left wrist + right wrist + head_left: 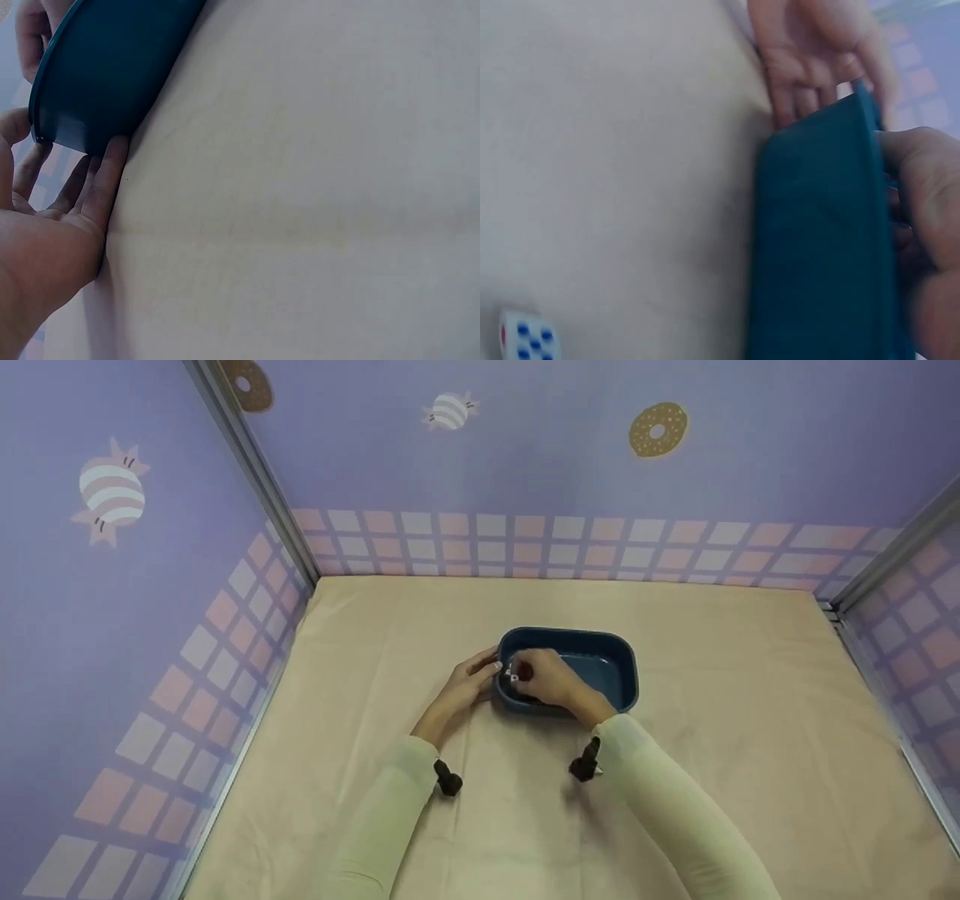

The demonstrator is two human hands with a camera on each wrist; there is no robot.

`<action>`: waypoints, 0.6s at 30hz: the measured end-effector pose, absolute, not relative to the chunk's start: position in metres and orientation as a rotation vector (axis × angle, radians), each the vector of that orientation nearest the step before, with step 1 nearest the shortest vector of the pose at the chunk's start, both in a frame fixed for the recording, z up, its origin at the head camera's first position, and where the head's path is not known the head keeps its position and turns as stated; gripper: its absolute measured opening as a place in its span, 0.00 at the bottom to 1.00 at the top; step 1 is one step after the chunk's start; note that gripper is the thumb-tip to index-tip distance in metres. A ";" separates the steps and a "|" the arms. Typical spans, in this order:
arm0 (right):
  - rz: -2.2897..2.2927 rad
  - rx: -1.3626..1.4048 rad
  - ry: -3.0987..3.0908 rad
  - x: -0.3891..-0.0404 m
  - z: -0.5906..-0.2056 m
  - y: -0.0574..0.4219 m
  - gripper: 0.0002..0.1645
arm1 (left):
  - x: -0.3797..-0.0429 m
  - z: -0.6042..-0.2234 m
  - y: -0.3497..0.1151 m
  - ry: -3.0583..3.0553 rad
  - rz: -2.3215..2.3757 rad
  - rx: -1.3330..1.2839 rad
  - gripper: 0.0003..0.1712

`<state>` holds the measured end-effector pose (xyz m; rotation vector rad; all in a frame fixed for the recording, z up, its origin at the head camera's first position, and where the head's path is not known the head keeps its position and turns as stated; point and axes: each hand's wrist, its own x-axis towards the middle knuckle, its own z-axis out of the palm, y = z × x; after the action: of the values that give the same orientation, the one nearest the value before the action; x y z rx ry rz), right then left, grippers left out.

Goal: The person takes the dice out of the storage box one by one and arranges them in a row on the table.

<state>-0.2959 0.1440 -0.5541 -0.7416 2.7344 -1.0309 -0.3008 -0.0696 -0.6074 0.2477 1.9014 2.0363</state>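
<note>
A dark teal, rounded rectangular container (592, 639) stands on the cloth. My left hand (466, 684) holds its left end, with the thumb at the rim and the fingers against the outer wall; in the left wrist view, this hand (56, 240) shows its fingertips low on that wall. My right hand (551, 679) reaches into the container, fingers curled down near the left end. Small white dice (514, 678) show at its fingertips, partly hidden by them. In the right wrist view, my right hand (934, 202) is largely behind the container's wall (817, 225).
A white die (529, 337) with blue pips lies on the cloth at the near side of the container. Pale cloth (420, 622) covers the table. Patterned purple panels (525, 457) on metal frames enclose the back and both sides.
</note>
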 end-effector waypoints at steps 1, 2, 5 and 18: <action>-1.042 -0.758 2.735 -0.293 -0.551 0.145 0.05 | -0.300 -0.608 -0.071 1.893 2.037 0.235 0.29; -1.055 -0.775 2.734 -0.290 -0.548 0.146 0.06 | -0.300 -0.609 -0.072 1.885 2.040 0.228 0.29; -1.102 -0.852 2.737 -0.278 -0.540 0.151 0.07 | -0.298 -0.611 -0.073 1.872 2.039 0.211 0.29; -1.156 -1.081 2.749 -0.220 -0.534 0.182 0.08 | -0.300 -0.606 -0.066 1.801 2.087 0.164 0.31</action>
<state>-0.2202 0.1820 -0.5339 -1.0813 2.7488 -1.1558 -0.3001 -0.0665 -0.6061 0.1638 1.8014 2.0871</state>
